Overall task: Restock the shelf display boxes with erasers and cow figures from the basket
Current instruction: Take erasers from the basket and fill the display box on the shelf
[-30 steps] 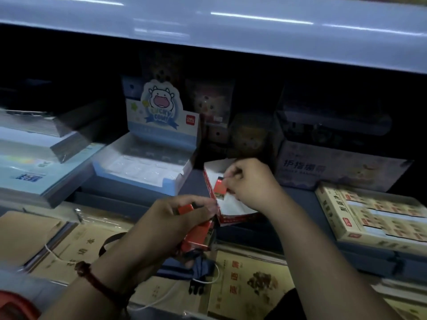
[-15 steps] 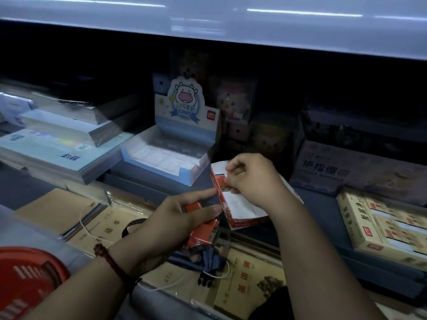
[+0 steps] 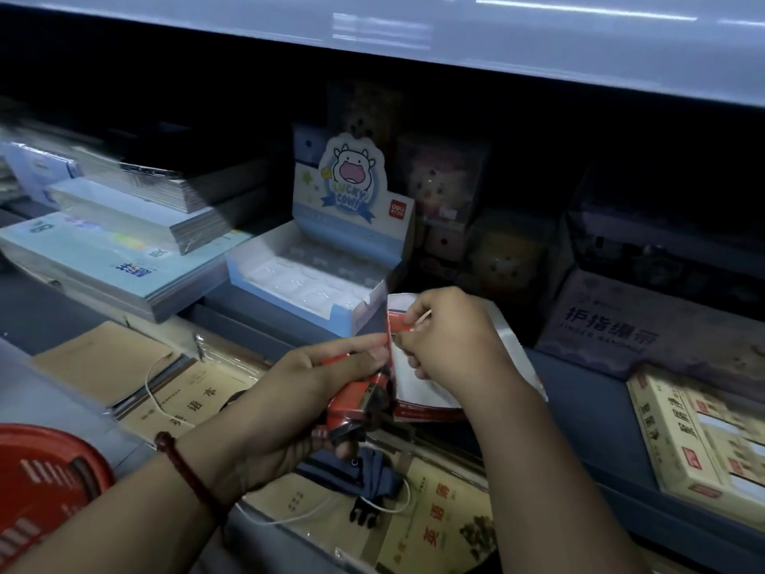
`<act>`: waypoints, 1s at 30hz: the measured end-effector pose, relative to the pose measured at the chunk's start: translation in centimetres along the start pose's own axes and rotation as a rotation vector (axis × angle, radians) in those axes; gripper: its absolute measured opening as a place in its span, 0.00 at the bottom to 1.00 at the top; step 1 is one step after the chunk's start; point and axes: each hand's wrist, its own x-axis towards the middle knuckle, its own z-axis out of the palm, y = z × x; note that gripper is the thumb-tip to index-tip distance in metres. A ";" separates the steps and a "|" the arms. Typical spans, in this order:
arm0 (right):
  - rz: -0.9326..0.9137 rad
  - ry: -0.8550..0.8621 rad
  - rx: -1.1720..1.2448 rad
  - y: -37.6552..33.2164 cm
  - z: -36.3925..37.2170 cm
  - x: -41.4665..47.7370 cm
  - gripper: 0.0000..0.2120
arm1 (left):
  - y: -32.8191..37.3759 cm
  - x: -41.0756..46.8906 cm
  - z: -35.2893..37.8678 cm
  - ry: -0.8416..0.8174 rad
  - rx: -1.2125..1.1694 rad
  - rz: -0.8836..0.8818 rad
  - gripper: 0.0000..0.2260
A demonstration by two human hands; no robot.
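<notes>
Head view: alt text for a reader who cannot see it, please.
A person's right hand pinches one red eraser at the open red-and-white display box on a dim shop shelf, while the left hand grips a stack of red erasers beside it. A blue Lucky Cow display box stands behind; a red basket at lower left.

The red basket [image 3: 41,482] is cut off by the lower left corner. The left hand [image 3: 289,387] covers most of the red packs [image 3: 352,401] it grips, so their count cannot be told. The right hand [image 3: 451,337] hides the middle of the red-and-white display box [image 3: 418,391] and much of the red eraser [image 3: 399,323] it pinches. The boxes [image 3: 443,188] at the dark centre back are too dim to read. The book stacks [image 3: 124,225] at upper left are blurred. The yellow box [image 3: 703,441] runs off the right edge.
</notes>
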 end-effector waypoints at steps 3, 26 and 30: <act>0.073 0.018 0.047 -0.3 0.8 0.7 0.07 | 0.1 0.1 -0.5 0.075 0.003 0.030 0.13; -0.093 -0.362 0.553 -3.1 -2.0 -6.0 0.05 | -0.4 0.6 -0.3 0.396 -0.050 0.179 0.12; -0.024 -0.306 0.690 -3.0 -2.4 -5.8 0.03 | -0.3 0.6 -0.8 0.406 -0.066 0.176 0.11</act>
